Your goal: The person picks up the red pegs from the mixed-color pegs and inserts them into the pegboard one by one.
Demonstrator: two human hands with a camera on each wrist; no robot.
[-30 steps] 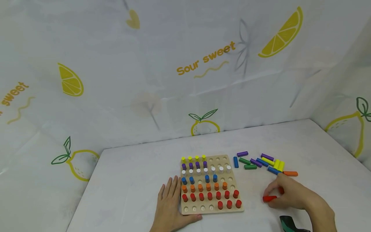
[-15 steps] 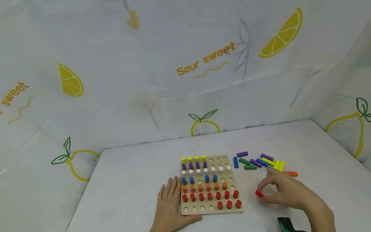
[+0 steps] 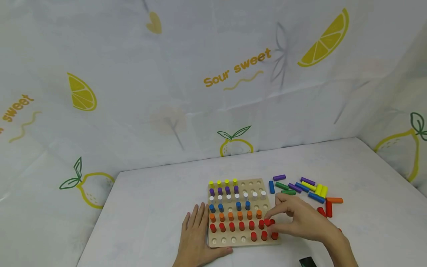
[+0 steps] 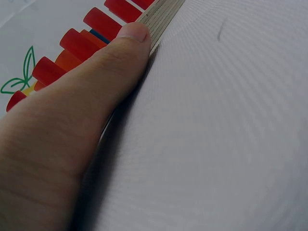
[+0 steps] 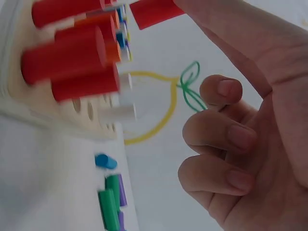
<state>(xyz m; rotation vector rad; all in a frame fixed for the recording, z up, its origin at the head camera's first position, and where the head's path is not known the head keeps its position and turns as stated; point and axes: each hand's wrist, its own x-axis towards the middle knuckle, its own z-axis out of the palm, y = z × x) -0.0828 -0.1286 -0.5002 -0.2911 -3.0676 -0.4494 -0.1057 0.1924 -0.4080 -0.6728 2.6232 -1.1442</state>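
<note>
A wooden pegboard (image 3: 238, 237) carries rows of upright pegs: yellow, purple, white, blue, orange and red, with holes showing between some of them. Along its left edge rests my left hand (image 3: 198, 237), fingers straight; the thumb (image 4: 96, 72) lies at the front edge in the left wrist view. My right hand (image 3: 298, 218) is over the board's right side, pinching a red peg (image 5: 156, 13) between thumb and index finger. That peg is raised above the standing red pegs (image 5: 65, 55). The other fingers of this hand are curled in the right wrist view.
Right of the board lie loose pegs: blue (image 3: 271, 187), green (image 3: 281, 185), purple (image 3: 279, 177), yellow (image 3: 308, 185), orange (image 3: 334, 200) and red (image 3: 329, 209). A dark object (image 3: 307, 262) shows at the front edge of the view. Lemon-printed cloth (image 3: 186, 92) hangs behind the white table.
My right hand has lifted the red peg from the table on the right and carried it left over the board, uncovering loose red pegs. The left hand has stayed still.
</note>
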